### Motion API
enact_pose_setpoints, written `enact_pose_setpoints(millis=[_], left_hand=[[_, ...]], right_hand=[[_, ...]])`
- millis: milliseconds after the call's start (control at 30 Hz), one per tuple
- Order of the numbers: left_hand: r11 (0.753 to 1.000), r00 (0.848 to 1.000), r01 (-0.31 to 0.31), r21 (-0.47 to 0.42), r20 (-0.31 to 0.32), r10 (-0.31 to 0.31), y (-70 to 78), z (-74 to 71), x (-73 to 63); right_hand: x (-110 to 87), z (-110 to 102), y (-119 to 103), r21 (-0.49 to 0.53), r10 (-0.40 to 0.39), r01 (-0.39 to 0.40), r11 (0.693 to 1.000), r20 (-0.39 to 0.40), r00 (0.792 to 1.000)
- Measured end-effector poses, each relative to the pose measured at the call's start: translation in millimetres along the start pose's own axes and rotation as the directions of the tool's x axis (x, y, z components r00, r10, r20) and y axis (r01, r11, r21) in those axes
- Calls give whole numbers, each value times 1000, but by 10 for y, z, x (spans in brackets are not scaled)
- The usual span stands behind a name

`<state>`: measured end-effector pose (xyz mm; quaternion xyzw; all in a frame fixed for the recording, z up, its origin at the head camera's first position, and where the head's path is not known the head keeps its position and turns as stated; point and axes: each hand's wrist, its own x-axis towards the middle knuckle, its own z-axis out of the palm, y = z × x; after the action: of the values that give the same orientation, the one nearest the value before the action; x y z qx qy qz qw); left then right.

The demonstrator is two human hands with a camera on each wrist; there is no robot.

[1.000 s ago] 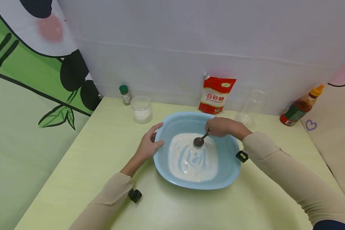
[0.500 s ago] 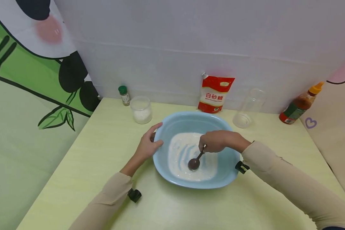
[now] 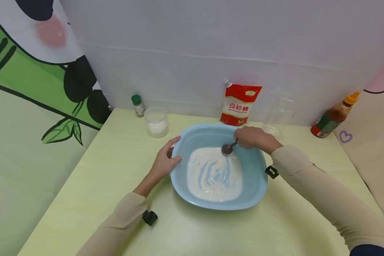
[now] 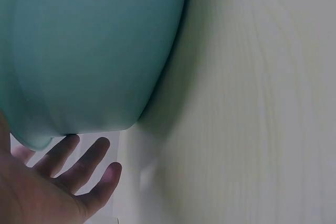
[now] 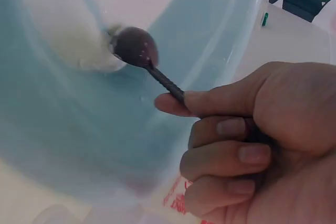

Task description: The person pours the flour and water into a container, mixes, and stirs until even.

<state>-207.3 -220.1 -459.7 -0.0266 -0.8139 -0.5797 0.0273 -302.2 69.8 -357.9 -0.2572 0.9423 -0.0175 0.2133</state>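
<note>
A light-blue plastic basin [image 3: 259, 185] holds a shallow pool of milky white liquid [image 3: 211, 192], streaked with blue where the bottom shows through. My left hand [image 3: 163, 161] holds its left rim, thumb over the edge. In the left wrist view the fingers [image 4: 84, 166] are spread against the basin's outer wall. My right hand [image 3: 251, 138] grips the handle of a dark brown spoon [image 3: 227, 149] over the basin's far right part. Up close, the spoon's bowl [image 5: 135, 46] is at the liquid's edge, and the fingers are curled round the handle.
Behind the basin stand a green-capped jar [image 3: 138, 106], a glass with white contents [image 3: 157, 122], a red-and-white sugar pouch [image 3: 240, 106] and a clear glass [image 3: 280, 115] partly behind the right hand. A sauce bottle [image 3: 334, 115] stands at the far right corner of the table [image 3: 115, 160].
The spoon in my right hand has swept toward me through the liquid, then back to the basin's far right side. The left hand has stayed on the rim.
</note>
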Motion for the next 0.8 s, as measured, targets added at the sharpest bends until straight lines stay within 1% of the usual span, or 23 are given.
enact_pose_setpoints(millis=[67, 133, 200, 267, 367, 500, 633, 700, 800], left_hand=[[1000, 1000, -1, 1, 4, 1, 8, 3, -2], [1000, 1000, 0, 4, 5, 0, 12, 4, -1], [1000, 1000, 1, 6, 0, -1, 14, 3, 0], [1000, 1000, 2, 11, -4, -2, 2, 2, 4], [1000, 1000, -7, 18, 2, 7, 9, 7, 2], [1000, 1000, -7, 27, 2, 7, 23, 11, 1], [999, 1000, 0, 33, -5, 0, 15, -5, 1], [1000, 1000, 7, 30, -3, -7, 13, -12, 1], [999, 1000, 18, 29, -2, -18, 19, -17, -6]], right_hand=[[63, 17, -58, -13, -3, 3, 1000, -23, 1000], [121, 30, -147, -34, -38, 37, 999, -30, 999], [163, 38, -251, -49, -84, 83, 995, -30, 996], [181, 52, -356, -67, -156, 154, 986, -23, 988], [141, 87, -488, -66, -250, 250, 966, 11, 968], [16, 151, -610, -28, -329, 333, 943, 104, 939], [-142, 192, -654, -14, -343, 355, 935, 217, 914], [-216, 191, -622, -21, -310, 327, 945, 265, 913], [-281, 157, -467, -33, -253, 275, 961, 303, 919]])
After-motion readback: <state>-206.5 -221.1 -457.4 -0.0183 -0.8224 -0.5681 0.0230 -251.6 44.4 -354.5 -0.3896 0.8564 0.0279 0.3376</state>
